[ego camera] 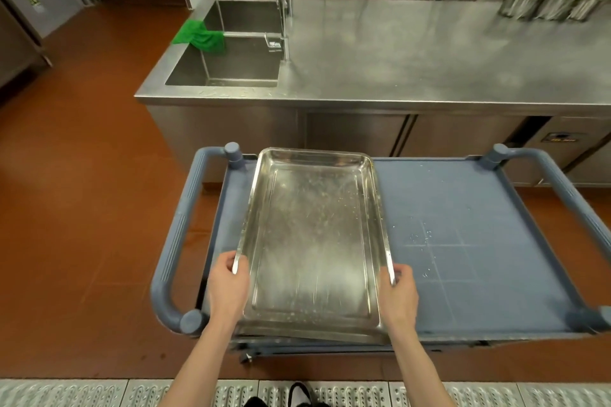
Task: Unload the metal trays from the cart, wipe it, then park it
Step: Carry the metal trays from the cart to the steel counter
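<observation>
A blue-grey plastic cart [479, 241] stands in front of a long stainless-steel worktop [413, 53], its top shelf facing the camera and a looped handle at each end. On the left half of that shelf lies a shallow rectangular metal tray [314, 235], its long sides running away from the person and its base dull and scratched; a second rim shows just under its near edge, so it seems to sit on another tray, though how many lie beneath cannot be told. The left hand [228, 287] grips the tray's left rim near the front corner, thumb over the top edge and fingers curled below. The right hand [398, 294] grips the right rim at about the same height, thumb likewise hooked over the edge. Both forearms reach in from the bottom of the view. Whether the tray is lifted off the shelf or resting on it cannot be told. The right half of the cart's shelf is bare blue plastic with small water droplets scattered over it. At the worktop's left end is a double sink [238, 56] with two curved taps, and a green cloth [201, 38] hangs over the divider between the basins. Metal canisters [552, 5] stand at the worktop's far right. The floor [82, 208] is reddish-brown tile.
</observation>
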